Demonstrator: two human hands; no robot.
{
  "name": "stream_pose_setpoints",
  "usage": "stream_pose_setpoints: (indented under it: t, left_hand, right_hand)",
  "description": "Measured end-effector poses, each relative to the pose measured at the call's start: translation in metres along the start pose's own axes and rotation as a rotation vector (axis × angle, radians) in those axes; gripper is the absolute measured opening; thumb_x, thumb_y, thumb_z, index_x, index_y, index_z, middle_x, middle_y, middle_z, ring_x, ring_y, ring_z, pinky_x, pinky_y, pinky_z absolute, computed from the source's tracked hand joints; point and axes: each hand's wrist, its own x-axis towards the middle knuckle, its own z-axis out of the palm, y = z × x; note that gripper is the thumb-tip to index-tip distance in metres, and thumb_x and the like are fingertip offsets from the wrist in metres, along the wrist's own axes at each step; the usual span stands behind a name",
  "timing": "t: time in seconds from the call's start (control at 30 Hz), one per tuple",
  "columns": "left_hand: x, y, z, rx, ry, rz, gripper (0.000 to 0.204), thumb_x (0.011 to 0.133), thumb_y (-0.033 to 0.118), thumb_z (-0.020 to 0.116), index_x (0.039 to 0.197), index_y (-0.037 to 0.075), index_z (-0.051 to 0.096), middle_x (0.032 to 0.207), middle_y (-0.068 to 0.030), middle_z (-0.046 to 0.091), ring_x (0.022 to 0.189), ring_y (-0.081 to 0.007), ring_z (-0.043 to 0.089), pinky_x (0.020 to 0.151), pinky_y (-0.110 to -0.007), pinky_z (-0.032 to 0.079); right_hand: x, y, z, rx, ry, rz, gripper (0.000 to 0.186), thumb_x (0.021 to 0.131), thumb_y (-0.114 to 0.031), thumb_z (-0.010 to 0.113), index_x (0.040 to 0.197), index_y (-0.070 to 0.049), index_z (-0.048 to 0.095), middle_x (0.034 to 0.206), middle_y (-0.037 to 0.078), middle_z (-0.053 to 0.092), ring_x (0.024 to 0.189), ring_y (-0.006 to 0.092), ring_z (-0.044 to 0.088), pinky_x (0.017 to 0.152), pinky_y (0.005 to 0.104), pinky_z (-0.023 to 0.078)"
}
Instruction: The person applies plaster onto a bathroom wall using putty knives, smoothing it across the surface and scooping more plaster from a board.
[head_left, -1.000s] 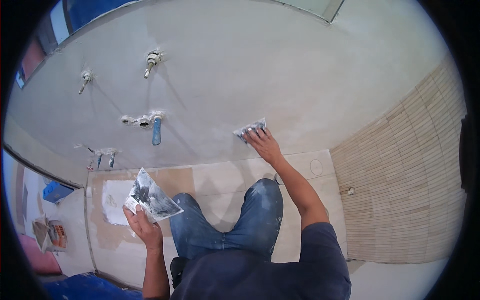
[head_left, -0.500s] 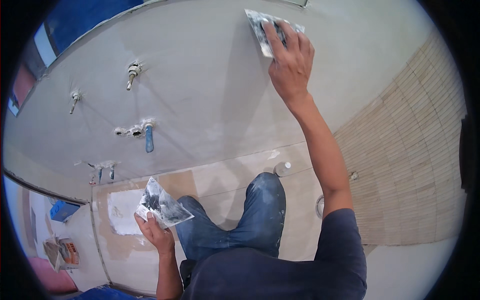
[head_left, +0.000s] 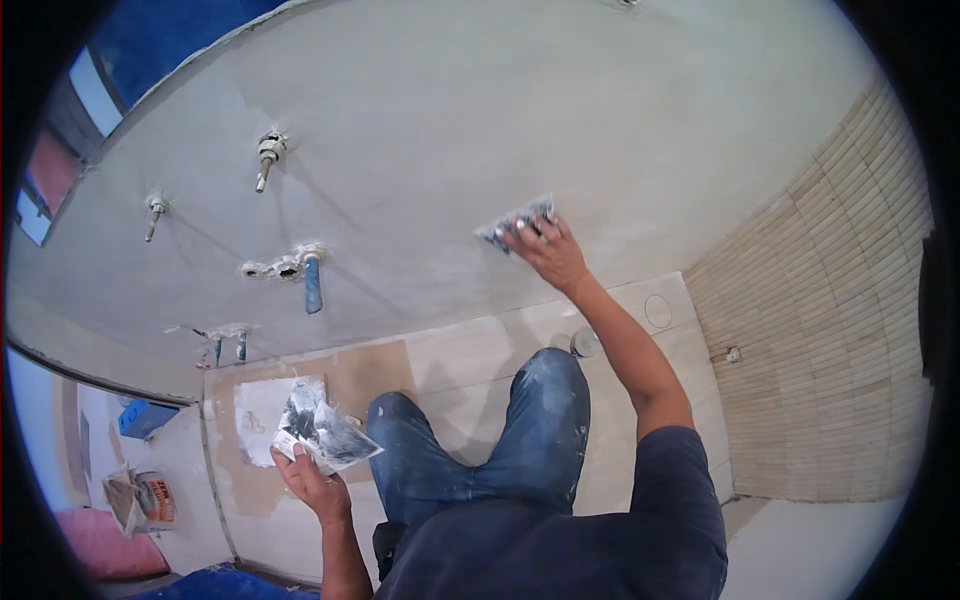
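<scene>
My right hand grips a thin flat putty spreader, its fingers spread over the smeared face. The spreader lies against the grey plastered wall, right of the pipe fittings. Low on the left, my left hand pinches a second flat spreader by one corner, thumb on top. White paste and dark smears cover that blade, which is tilted beside my left knee.
Metal pipe stubs and a blue plug stick out of the wall. A clear bottle stands past my right knee. Tiles cover the right wall. Cardboard lies on the floor; a bag and blue box are at left.
My right hand has come down the wall and slightly left with its spreader, which is now turned differently. The left hand and its spreader have barely moved. The view has shifted slightly.
</scene>
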Motion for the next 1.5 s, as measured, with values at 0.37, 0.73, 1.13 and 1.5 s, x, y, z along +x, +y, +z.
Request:
stream_pose_setpoints:
  t: [0.37, 0.73, 1.13, 1.5]
  left_hand:
    - [-0.017, 0.003, 0.049, -0.093, -0.262, -0.112, 0.035, 0.11, 0.018, 0.053, 0.14, 0.004, 0.045, 0.126, -0.0114, 0.064, 0.11, -0.0194, 0.067, 0.095, -0.034, 0.055]
    - [-0.023, 0.001, 0.062, -0.097, -0.192, -0.122, 0.038, 0.109, 0.018, 0.052, 0.143, 0.004, 0.041, 0.122, -0.0125, 0.064, 0.106, -0.0202, 0.067, 0.092, -0.036, 0.056]
    - [-0.012, -0.006, 0.044, -0.012, -0.181, -0.099, 0.037, 0.11, 0.017, 0.051, 0.143, 0.002, 0.043, 0.126, -0.0145, 0.064, 0.111, -0.0221, 0.067, 0.097, -0.037, 0.056]
    - [-0.023, -0.079, 0.124, -0.114, -0.262, -0.463, 0.03, 0.111, 0.019, 0.05, 0.137, 0.005, 0.052, 0.123, -0.0106, 0.067, 0.106, -0.0203, 0.071, 0.087, -0.036, 0.06]
  right_hand:
    - [0.027, -0.009, -0.09, 0.216, -0.098, 0.358, 0.054, 0.087, -0.004, 0.065, 0.137, -0.021, 0.07, 0.134, 0.007, 0.065, 0.114, 0.0325, 0.059, 0.095, 0.0497, 0.048]
    - [0.188, 0.111, -0.143, -0.034, 0.284, 0.339, 0.051, 0.091, -0.003, 0.058, 0.141, -0.014, 0.067, 0.136, 0.014, 0.061, 0.119, 0.034, 0.057, 0.099, 0.0468, 0.046]
    - [-0.037, -0.038, -0.004, 0.127, -0.078, 0.346, 0.063, 0.087, -0.008, 0.065, 0.146, -0.031, 0.062, 0.142, 0.001, 0.055, 0.128, 0.0279, 0.047, 0.107, 0.0506, 0.042]
    - [0.012, -0.139, -0.162, 1.504, -0.059, 0.954, 0.059, 0.085, 0.001, 0.06, 0.144, -0.004, 0.06, 0.147, 0.016, 0.057, 0.135, 0.0397, 0.052, 0.117, 0.0437, 0.041]
